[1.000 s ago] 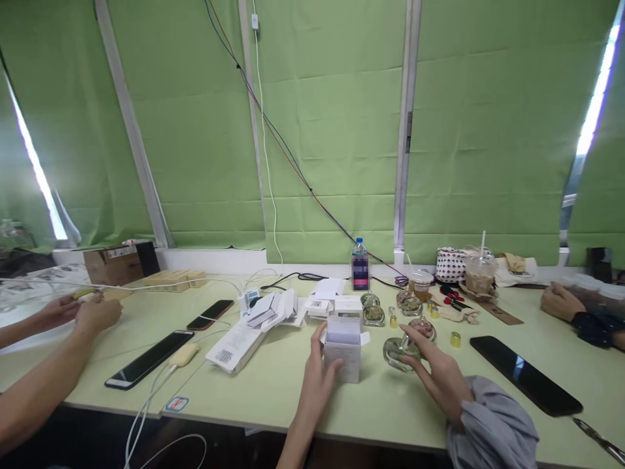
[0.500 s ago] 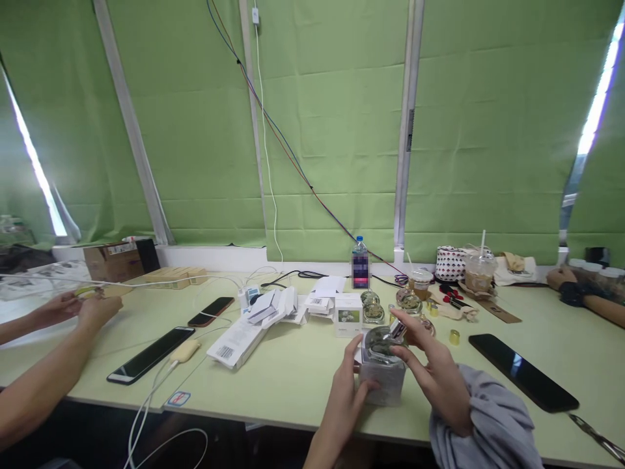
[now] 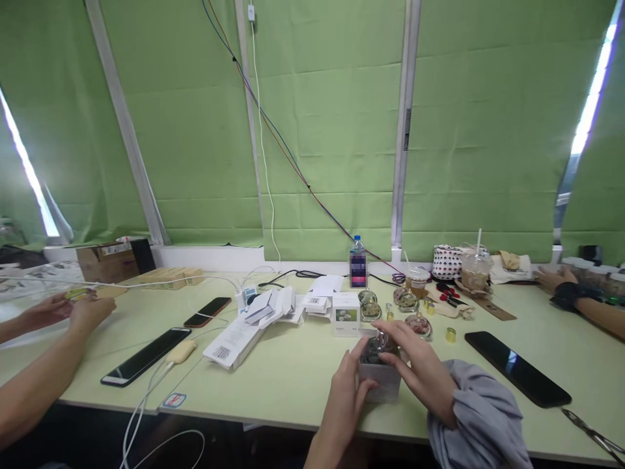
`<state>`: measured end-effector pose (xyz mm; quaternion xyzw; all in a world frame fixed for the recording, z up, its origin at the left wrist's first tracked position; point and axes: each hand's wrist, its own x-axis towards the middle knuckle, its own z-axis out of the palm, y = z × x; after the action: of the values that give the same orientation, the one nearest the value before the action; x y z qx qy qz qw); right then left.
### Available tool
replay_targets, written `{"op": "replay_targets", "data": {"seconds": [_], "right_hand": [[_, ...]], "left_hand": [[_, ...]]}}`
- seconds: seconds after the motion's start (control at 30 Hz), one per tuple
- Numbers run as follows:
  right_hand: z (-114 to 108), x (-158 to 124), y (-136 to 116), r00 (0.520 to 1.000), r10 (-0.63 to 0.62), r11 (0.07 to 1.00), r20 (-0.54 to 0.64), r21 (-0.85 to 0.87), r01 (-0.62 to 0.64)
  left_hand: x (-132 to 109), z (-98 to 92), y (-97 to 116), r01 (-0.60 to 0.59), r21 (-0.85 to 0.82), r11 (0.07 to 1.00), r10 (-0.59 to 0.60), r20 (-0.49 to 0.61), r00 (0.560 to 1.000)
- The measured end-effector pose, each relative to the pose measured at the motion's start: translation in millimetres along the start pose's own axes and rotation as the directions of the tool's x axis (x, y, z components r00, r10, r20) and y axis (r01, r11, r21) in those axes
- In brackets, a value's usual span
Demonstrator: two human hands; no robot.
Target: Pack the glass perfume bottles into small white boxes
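Observation:
My left hand (image 3: 342, 385) is wrapped round the left side of a small pale box (image 3: 385, 383) near the table's front edge. My right hand (image 3: 420, 366) pinches the neck of a rounded glass bottle (image 3: 373, 350), dark inside, that sits partly within the top of this box. The bottle's lower part is hidden by the box wall. Just behind my hands stands a white box with a flower picture (image 3: 346, 315). Similar glass bottles (image 3: 372, 309) with dried-looking contents lie beside it.
Flattened white cartons (image 3: 234, 343) lie left of my hands. Phones (image 3: 517, 366) rest to the right and a tablet (image 3: 146, 355) to the left. Scissors (image 3: 588, 430) lie at the right edge. Iced drinks (image 3: 475, 270) and a water bottle (image 3: 358, 264) stand behind. Other people's arms (image 3: 53, 365) reach in from both sides.
The glass bottle has gone down into the box, with my right hand lowering and tilting over it. My left hand still holds the box. The view has shifted slightly.

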<state>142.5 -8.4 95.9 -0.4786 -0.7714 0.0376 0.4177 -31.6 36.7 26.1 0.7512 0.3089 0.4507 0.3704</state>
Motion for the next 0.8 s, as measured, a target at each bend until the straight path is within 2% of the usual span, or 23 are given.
{"op": "replay_targets", "data": {"seconds": [0.33, 0.57, 0.8], "right_hand": [[1, 0, -9, 0.994, 0.016, 0.996, 0.108, -0.087, -0.007], [0, -1, -18, 0.979, 0.061, 0.983, 0.192, -0.182, -0.025], [-1, 2, -20, 0.982, 0.021, 0.993, 0.189, -0.121, 0.002]], "left_hand": [[-3, 5.5, 2, -0.021, 0.047, 0.999, 0.024, -0.061, 0.998], [-5, 6.8, 6, -0.077, 0.023, 0.997, 0.078, -0.063, 0.995], [-3, 5.8, 10, -0.07, 0.033, 0.997, 0.071, -0.048, 0.996]]}}
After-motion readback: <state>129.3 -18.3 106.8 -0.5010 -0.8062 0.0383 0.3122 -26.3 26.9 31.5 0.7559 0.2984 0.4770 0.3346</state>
